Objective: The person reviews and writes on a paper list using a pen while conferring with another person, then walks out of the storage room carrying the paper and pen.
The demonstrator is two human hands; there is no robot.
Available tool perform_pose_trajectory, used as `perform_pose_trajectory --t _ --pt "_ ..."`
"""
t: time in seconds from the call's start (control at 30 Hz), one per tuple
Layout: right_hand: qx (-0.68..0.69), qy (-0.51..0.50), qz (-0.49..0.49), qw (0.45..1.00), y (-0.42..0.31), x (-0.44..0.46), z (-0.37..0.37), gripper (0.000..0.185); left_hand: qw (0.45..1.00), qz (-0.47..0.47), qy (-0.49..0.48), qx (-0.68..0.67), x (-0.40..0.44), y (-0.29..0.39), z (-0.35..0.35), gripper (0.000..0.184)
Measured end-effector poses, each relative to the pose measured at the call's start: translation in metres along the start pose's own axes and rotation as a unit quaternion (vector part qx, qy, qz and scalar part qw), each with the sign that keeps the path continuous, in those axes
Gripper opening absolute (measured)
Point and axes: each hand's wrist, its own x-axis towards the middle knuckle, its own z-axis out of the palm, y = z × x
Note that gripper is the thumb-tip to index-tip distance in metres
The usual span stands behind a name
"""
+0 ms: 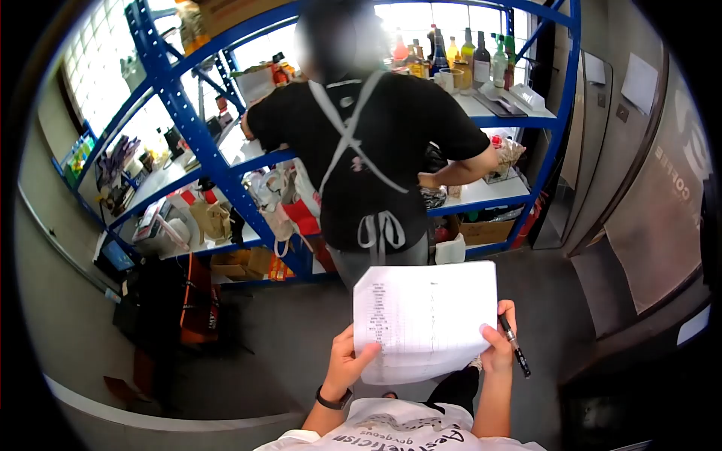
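A white sheet of paper (421,323) with printed rows and handwritten marks is held in front of me, one top corner folded or cut. My left hand (348,361) grips its lower left edge, the thumb lying on top; a dark band is around that wrist. At the right edge, my right hand (496,342) pinches the paper with the thumb on its face. A black pen (515,346) also sits in my right hand, its lower end pointing down and outward.
A person in a black shirt (368,150) with apron straps stands ahead, back turned, at a blue metal shelf (192,128). Bottles (481,60) line the upper right shelf. Bags (289,199) and a cardboard box (485,229) fill lower shelves. A doorway curtain (654,218) hangs at right.
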Motion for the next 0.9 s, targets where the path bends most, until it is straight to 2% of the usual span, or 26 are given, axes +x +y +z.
perform_pose_trajectory --t 0.1,0.13,0.2,0.3,0.4,0.5,0.63,0.67,0.83,0.9 --pt "-0.005 -0.025 0.022 0.999 -0.024 0.048 -0.045 0.063 0.997 0.029 -0.046 0.047 0.044 -0.018 0.048 0.019" --pt "0.009 -0.03 0.031 0.999 -0.031 0.065 -0.065 0.076 0.997 0.004 -0.051 0.052 0.06 -0.021 0.067 0.018" --pt "0.004 -0.028 0.038 0.999 -0.053 0.099 -0.1 0.075 0.996 -0.045 -0.054 0.059 0.09 -0.026 0.105 0.018" --pt "-0.003 -0.022 0.064 0.998 -0.089 0.151 -0.138 0.07 0.989 -0.058 -0.09 0.097 0.133 -0.025 0.165 0.019" --pt "-0.013 -0.023 0.095 0.995 -0.118 0.202 -0.177 0.062 0.986 -0.122 -0.052 0.098 0.168 -0.019 0.225 0.021" --pt "-0.016 -0.055 0.124 0.991 -0.135 0.248 -0.199 0.071 0.987 -0.118 0.007 0.11 0.19 -0.017 0.262 0.021" --pt "0.004 -0.095 0.168 0.981 -0.137 0.284 -0.202 0.062 0.978 -0.108 0.099 0.145 0.193 -0.013 0.285 0.02" --pt "-0.015 -0.101 0.184 0.978 -0.137 0.287 -0.201 0.065 0.976 -0.107 0.124 0.145 0.19 -0.013 0.287 0.019" --pt "-0.025 -0.269 0.194 0.943 -0.131 0.306 -0.2 0.064 0.96 -0.103 0.244 0.092 0.181 -0.008 0.298 0.017" --pt "-0.066 -0.311 0.206 0.926 -0.131 0.311 -0.206 0.059 0.946 -0.102 0.276 0.14 0.187 -0.003 0.301 0.017"
